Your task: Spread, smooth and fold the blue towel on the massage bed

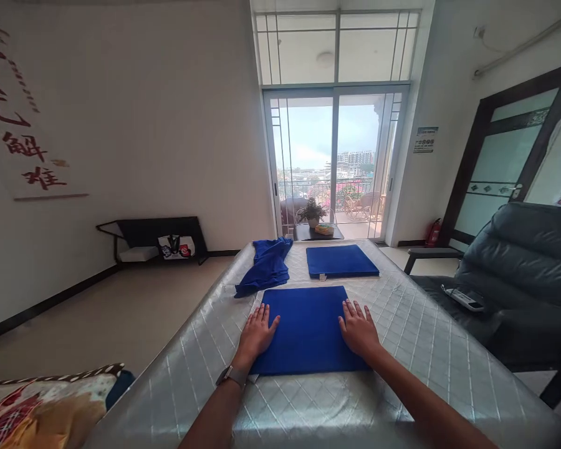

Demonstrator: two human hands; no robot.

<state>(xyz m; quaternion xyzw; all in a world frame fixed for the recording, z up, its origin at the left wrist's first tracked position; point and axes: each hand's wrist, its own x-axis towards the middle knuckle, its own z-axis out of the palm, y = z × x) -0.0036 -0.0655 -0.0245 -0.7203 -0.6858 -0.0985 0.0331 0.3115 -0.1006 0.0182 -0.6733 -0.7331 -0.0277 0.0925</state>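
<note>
A flat, neatly squared piece of blue folded cloth [308,330] lies on the silver quilted mattress [206,349] in front of me. My left hand [257,333] rests flat on its left edge, fingers stretched out; a watch is on that wrist. On the right edge lies my right hand [359,325], also flat with its fingers spread. Just beyond is a second blue folded cloth [342,260] with a small white tag at its near edge. A crumpled blue cloth [267,268] sits to the far left, partly bunched up.
To the right stands a dark recliner [533,268] with a white device [465,299] on its seat. Patterned fabric [51,405] is at the lower left. Past the mattress are a small table with a potted plant [313,213] and a glass sliding door [303,143].
</note>
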